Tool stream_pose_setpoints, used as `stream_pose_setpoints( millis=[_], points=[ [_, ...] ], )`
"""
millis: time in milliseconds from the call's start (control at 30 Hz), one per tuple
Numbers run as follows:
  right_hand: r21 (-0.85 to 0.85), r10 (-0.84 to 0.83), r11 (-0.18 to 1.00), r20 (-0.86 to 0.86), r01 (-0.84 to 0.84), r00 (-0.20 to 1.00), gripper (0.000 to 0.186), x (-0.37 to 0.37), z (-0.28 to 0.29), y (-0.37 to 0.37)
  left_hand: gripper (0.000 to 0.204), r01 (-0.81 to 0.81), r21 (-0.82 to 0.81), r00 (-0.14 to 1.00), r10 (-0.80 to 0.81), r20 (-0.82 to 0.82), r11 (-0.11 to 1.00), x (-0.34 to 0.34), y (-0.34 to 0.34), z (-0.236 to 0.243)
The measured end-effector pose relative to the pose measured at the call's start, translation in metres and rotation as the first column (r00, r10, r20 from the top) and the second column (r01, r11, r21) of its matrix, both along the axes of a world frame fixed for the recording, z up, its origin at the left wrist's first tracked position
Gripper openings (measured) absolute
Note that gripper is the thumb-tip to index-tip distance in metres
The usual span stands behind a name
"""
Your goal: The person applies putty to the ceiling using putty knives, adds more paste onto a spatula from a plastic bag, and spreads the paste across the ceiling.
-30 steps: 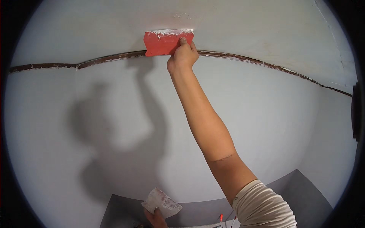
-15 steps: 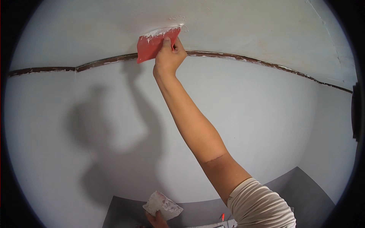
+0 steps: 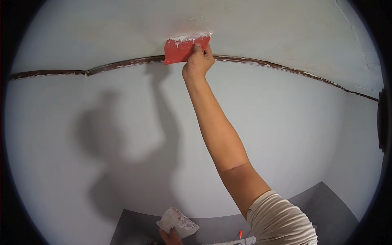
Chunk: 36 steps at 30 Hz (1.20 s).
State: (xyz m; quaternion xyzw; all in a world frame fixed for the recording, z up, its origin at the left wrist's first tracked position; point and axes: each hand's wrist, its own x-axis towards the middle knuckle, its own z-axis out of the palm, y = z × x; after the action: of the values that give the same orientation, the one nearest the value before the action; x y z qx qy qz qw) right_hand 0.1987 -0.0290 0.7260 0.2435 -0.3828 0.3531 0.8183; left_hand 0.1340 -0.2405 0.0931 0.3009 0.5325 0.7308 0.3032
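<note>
We see the right hand raised overhead, closed around a red scraper, its thumb pressed along the blade's near face and other fingers curled behind; we take that thumb as there to steady the thin sheet and back up its edge. The scraper is up at the ceiling, its long edge coated in white paste and seeming to meet the surface, while its lower part overlaps our view of the brown trim strip that runs along the top of the wall. The arm is nearly straight, we judge because the ceiling sits high above the shoulder. Low in the view, the left hand grips a whitish, smeared plate by its lower side, fingertips lying on its face; held by that margin, we suppose, so most of its surface is free. How its far side is supported we cannot tell. Behind it we see the wall's dark grey lower band, and to its right, near the pale sleeve, a small red-tipped object too small to identify
</note>
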Motion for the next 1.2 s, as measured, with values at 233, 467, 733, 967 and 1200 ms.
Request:
stream_pose_setpoints(
  millis=[233,467,733,967,1200],
  points=[
    [0.172,-0.127,0.977,0.021,0.122,0.992,0.026,-0.001,-0.021,-0.026,0.063,-0.007,0.006,1.000,0.007,0.003,1.000,0.003,0.000,-0.021],
    [0.255,-0.192,0.951,0.053,0.173,0.980,0.030,-0.009,-0.044,-0.045,0.063,-0.021,0.003,0.999,0.021,0.049,1.000,0.014,0.001,-0.022],
    [-0.120,0.071,0.991,0.076,-0.061,0.995,0.021,-0.009,-0.020,0.002,0.071,0.015,0.008,1.000,-0.015,-0.010,1.000,0.010,0.004,-0.031],
    [0.005,0.206,0.978,0.040,-0.206,0.978,0.020,-0.025,-0.009,-0.017,0.076,0.020,0.046,1.000,-0.020,-0.002,0.999,0.009,0.016,-0.049],
    [0.139,0.127,0.982,0.000,-0.126,0.992,0.026,-0.035,-0.023,-0.040,0.075,0.013,-0.055,1.000,-0.011,0.026,0.998,0.010,0.018,-0.051]
  ],
)
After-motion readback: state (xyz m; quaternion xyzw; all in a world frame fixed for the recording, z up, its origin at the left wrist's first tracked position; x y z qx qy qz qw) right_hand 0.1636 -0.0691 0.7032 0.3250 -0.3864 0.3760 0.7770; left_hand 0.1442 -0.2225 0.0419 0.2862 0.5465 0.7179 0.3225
